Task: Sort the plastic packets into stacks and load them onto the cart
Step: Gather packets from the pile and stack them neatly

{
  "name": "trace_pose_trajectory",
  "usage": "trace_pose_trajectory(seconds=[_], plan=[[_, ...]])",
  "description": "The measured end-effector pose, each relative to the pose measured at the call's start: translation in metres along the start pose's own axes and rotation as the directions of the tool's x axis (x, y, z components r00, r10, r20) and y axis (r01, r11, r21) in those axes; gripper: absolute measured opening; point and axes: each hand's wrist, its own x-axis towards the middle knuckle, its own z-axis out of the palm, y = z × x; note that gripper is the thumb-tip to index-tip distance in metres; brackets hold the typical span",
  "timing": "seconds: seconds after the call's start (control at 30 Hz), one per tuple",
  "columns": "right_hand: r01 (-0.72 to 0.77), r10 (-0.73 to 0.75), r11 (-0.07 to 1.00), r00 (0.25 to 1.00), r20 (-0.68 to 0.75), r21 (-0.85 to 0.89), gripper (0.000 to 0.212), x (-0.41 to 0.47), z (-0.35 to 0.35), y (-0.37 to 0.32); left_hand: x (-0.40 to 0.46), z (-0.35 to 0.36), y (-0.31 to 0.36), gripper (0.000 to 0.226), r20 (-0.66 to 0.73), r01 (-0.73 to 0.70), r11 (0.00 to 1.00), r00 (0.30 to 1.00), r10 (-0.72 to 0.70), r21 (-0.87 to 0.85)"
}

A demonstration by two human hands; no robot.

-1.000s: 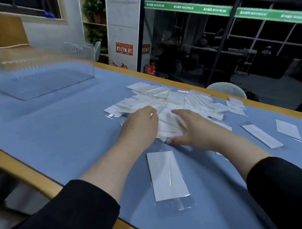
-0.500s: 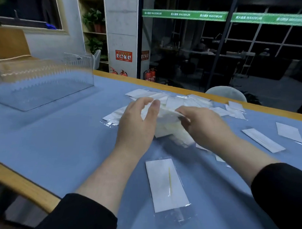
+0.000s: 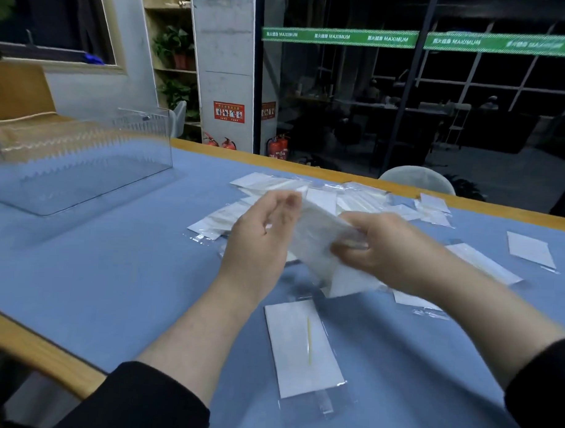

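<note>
blue tabletop [image 3: 80, 271] under me, both my left hand [image 3: 257, 241] and right hand [image 3: 379, 249] grasp a bundle of packets [image 3: 318, 240] lifted above the pile [image 3: 307, 195]; i judge squaring it comes next.

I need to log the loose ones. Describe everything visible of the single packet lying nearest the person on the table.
The single packet is a clear plastic sleeve holding a white rectangular card with a thin yellowish stick along its middle. An empty transparent flap extends past the card at the near end. It lies flat on the blue table surface, slightly angled, apart from the pile, between the forearms. Neither hand touches it.
</note>
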Motion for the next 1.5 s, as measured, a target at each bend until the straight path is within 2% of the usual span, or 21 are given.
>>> trace_pose_trajectory(seconds=[0.07, 0.13, 0.2, 0.33, 0.4, 0.5, 0.6, 0.7, 0.8, 0.9, 1.0, 1.07, 1.13, 1.17, 1.23, 1.3, 1.37, 1.43, 1.5], plan=[[0.007, -0.005, 0.999, 0.999, -0.04, 0.051, 0.014, -0.004, 0.015, 0.003, 0.0, 0.0, -0.001, 0.061, -0.023, -0.002, 0.994, 1.0, 0.004, 0.109], [0.014, -0.006, 0.992, 0.998, -0.064, 0.124, 0.032, -0.01, 0.025, 0.007, 0.0, 0.0, 0.0, 0.064, -0.071, 0.008, 0.994, 0.997, 0.0, 0.11], [0.035, -0.022, 0.989, 0.996, -0.089, 0.146, 0.039, -0.013, 0.029, 0.007, -0.001, -0.001, 0.001, 0.051, -0.066, -0.004, 0.998, 0.998, 0.008, 0.059], [0.08, -0.065, 0.987, 0.992, -0.111, 0.136, 0.034, -0.015, 0.034, 0.009, -0.004, 0.005, 0.004, 0.029, 0.035, -0.047, 0.984, 0.998, 0.042, 0.17], [0.068, -0.058, 0.99, 0.994, -0.088, 0.122, 0.036, -0.016, 0.031, 0.011, -0.002, 0.005, -0.002, 0.027, -0.008, -0.051, 0.976, 0.999, 0.054, 0.21], [0.014, -0.016, 0.996, 1.0, 0.015, 0.084, 0.046, -0.021, 0.019, 0.017, 0.0, 0.004, -0.008, 0.031, -0.058, 0.017, 0.972, 0.998, -0.003, 0.234], [0.033, -0.041, 0.995, 0.996, 0.08, 0.097, 0.042, -0.026, 0.011, 0.021, -0.005, 0.005, -0.004, 0.042, 0.035, -0.015, 0.986, 0.999, 0.01, 0.165], [0.065, -0.064, 0.994, 0.998, -0.014, 0.086, 0.038, -0.024, 0.011, 0.022, -0.007, 0.006, 0.001, 0.04, 0.102, -0.046, 0.984, 0.994, 0.028, 0.175], [0.13, -0.094, 0.964, 0.983, -0.158, 0.233, 0.032, -0.02, 0.019, 0.019, -0.003, 0.007, 0.0, 0.029, -0.003, 0.014, 0.994, 1.0, -0.014, 0.109], [0.122, -0.044, 0.932, 0.973, -0.227, 0.341, 0.035, -0.017, 0.027, 0.019, 0.0, 0.006, -0.001, 0.035, -0.075, 0.112, 0.993, 0.991, -0.109, 0.037], [0.021, 0.001, 0.96, 0.997, -0.079, 0.281, 0.045, -0.017, 0.029, 0.026, 0.004, 0.004, -0.008, 0.023, -0.119, 0.264, 0.964, 0.959, -0.258, 0.04], [-0.028, 0.029, 0.968, 1.0, -0.001, 0.248, 0.05, -0.019, 0.029, 0.031, 0.004, 0.004, -0.009, 0.016, -0.126, 0.346, 0.938, 0.929, -0.347, -0.034], [-0.019, 0.024, 0.964, 1.0, -0.018, 0.265, 0.044, -0.019, 0.029, 0.031, 0.005, 0.005, -0.004, 0.019, -0.13, 0.33, 0.934, 0.929, -0.347, -0.135], [-0.001, 0.015, 0.959, 0.999, -0.048, 0.284, 0.038, -0.019, 0.03, 0.03, 0.005, 0.005, -0.001, 0.028, -0.133, 0.302, 0.942, 0.938, -0.321, -0.146], [0.046, -0.01, 0.951, 0.993, -0.12, 0.306, 0.028, -0.018, 0.031, 0.025, 0.002, 0.006, 0.005, 0.059, -0.142, 0.24, 0.963, 0.956, -0.256, -0.12], [0.101, -0.043, 0.947, 0.98, -0.192, 0.305, 0.021, -0.018, 0.032, 0.019, -0.001, 0.006, 0.01, 0.07, -0.17, 0.208, 0.971, 0.959, -0.226, -0.116], [0.136, -0.06, 0.935, 0.971, -0.232, 0.327, 0.017, -0.018, 0.037, 0.013, 0.001, 0.004, 0.011, 0.075, -0.207, 0.241, 0.964, 0.943, -0.259, -0.112], [0.117, -0.04, 0.931, 0.974, -0.224, 0.345, 0.016, -0.018, 0.042, 0.011, 0.002, 0.004, 0.008, 0.06, -0.204, 0.256, 0.963, 0.942, -0.268, -0.083], [0.077, -0.01, 0.935, 0.981, -0.191, 0.346, 0.018, -0.018, 0.046, 0.013, 0.004, 0.004, 0.001, 0.026, -0.241, 0.272, 0.962, 0.931, -0.273, -0.039]])
